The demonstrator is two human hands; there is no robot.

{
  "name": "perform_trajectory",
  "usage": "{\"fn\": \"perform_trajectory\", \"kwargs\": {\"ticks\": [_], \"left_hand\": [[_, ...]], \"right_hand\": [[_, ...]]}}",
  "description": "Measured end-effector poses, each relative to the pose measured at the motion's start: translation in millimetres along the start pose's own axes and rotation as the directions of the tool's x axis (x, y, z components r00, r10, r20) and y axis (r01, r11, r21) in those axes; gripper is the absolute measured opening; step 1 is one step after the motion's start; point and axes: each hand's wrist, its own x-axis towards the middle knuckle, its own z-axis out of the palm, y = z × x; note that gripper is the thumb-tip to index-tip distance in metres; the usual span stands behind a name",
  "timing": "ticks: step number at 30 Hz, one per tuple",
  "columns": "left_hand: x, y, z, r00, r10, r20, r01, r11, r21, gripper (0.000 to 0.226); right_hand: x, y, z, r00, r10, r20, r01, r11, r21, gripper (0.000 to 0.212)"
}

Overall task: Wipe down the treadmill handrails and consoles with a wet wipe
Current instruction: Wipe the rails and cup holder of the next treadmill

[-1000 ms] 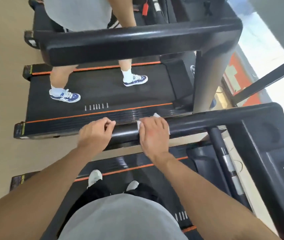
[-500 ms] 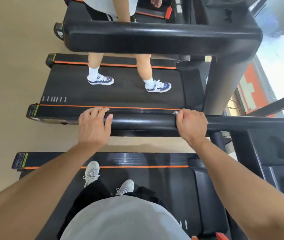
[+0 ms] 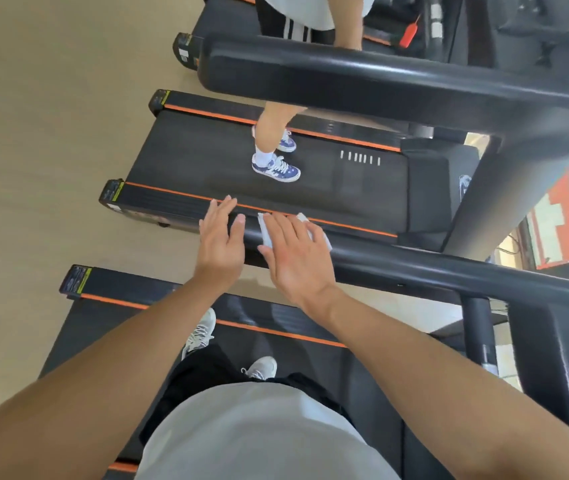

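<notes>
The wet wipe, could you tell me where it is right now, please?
Head view, centre: the wet wipe lies on the near handrail under the right hand, beside the left hand.

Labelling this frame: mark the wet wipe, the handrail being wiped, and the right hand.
wet wipe [image 3: 265, 233], head view, white edge left of the fingers
handrail [image 3: 414, 268], head view, bare top surface
right hand [image 3: 295, 258], head view, back of hand

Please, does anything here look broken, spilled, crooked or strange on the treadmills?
Nothing stands out. The right hand lies flat on the white wipe on the near handrail, and the left hand is open beside it at the rail's end. No spill or damage shows on the rails or belts. Another person walks on the next treadmill.
</notes>
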Motion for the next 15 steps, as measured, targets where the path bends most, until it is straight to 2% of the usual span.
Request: {"fn": "perform_trajectory", "kwargs": {"ticks": [4,7,10,12,15], "left_hand": [[4,-6,-22,0.995,-0.103,-0.006,0.098,0.956,-0.278,0.045],[12,-16,-41,0.976,-0.219,-0.003,0.188,0.845,-0.501,0.041],[21,-15,-48,0.944,-0.330,-0.028,0.247,0.759,-0.602,0.035],[25,-17,-49,0.894,-0.445,-0.053,0.293,0.669,-0.683,0.034],[20,-28,-51,0.846,-0.522,-0.104,0.311,0.643,-0.700,0.030]], "right_hand": [[14,-8,1,0.987,-0.151,0.059,0.155,0.986,-0.064,0.058],[28,-19,1,0.974,-0.207,0.093,0.215,0.972,-0.090,0.060],[48,-35,-6,0.966,-0.212,0.148,0.224,0.972,-0.071,0.062],[65,-46,-15,0.946,-0.206,0.251,0.221,0.975,-0.035,0.058],[95,-67,-25,0.895,-0.194,0.401,0.214,0.977,-0.004,0.046]]}}
